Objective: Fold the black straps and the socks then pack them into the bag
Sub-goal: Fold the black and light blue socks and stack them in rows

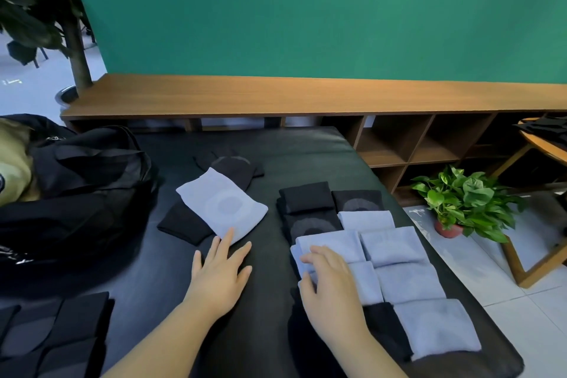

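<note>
A light-blue sock (225,205) lies unfolded across dark socks (184,224) in the middle of the black surface (276,150). My left hand (219,270) lies flat just below it, fingers straight, fingertips touching its near edge. My right hand (331,282) rests with fingers bent on a folded light-blue sock (329,244) at the left edge of a stack of several folded blue and black socks (408,282). A black bag (79,193) sits at the left. Folded black pieces (61,334) lie at the near left.
A wooden shelf unit (276,95) runs along the green wall behind. A potted green plant (463,199) stands on the tiled floor to the right, beside a wooden table (540,138). A large plant in a pot (73,49) stands at the far left.
</note>
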The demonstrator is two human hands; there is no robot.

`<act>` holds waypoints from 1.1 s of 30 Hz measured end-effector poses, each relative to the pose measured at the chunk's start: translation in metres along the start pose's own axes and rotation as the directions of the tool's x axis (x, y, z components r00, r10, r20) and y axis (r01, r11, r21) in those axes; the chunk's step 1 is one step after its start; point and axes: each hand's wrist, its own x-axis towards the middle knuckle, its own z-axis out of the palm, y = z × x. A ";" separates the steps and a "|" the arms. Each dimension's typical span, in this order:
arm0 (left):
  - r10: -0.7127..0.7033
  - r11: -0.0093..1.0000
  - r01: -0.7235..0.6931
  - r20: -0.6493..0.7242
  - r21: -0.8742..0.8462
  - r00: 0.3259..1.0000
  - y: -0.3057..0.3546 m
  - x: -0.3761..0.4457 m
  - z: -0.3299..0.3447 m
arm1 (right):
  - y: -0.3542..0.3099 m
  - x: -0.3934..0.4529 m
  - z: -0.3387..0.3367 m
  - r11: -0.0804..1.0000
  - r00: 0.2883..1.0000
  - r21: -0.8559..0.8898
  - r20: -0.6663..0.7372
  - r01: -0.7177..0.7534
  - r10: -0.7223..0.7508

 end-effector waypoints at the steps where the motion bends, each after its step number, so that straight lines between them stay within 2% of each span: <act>1: -0.002 1.000 0.001 0.026 0.021 1.000 -0.002 0.001 -0.001 | 0.000 -0.002 0.002 1.000 1.000 -0.009 0.000 0.002 -0.002; 5: 0.008 0.999 -0.010 0.051 0.038 0.999 -0.006 0.007 -0.006 | 0.001 -0.006 0.006 1.000 1.000 -0.028 0.001 0.001 -0.001; 10: 0.041 0.999 -0.041 0.017 -0.004 0.999 -0.009 0.002 -0.010 | -0.004 -0.008 0.008 0.999 1.000 -0.027 0.002 0.030 -0.030; 17: 0.101 0.961 -0.130 -0.128 -0.243 0.987 -0.019 -0.026 -0.016 | -0.026 -0.016 0.016 0.996 0.995 0.006 0.044 0.088 -0.088; 21: 0.097 0.894 -0.162 -0.173 -0.417 0.980 -0.032 -0.054 -0.014 | -0.043 -0.026 0.025 0.994 0.984 0.025 0.143 0.106 -0.109; 29: -0.043 0.719 -0.159 -0.272 -0.677 0.961 -0.046 -0.096 0.001 | -0.062 -0.049 0.042 0.991 0.958 0.094 0.281 -0.094 0.064; 33: -0.141 0.610 -0.093 -0.224 -0.787 0.964 -0.047 -0.105 0.003 | -0.063 -0.051 0.043 0.989 0.944 0.090 0.318 -0.118 0.084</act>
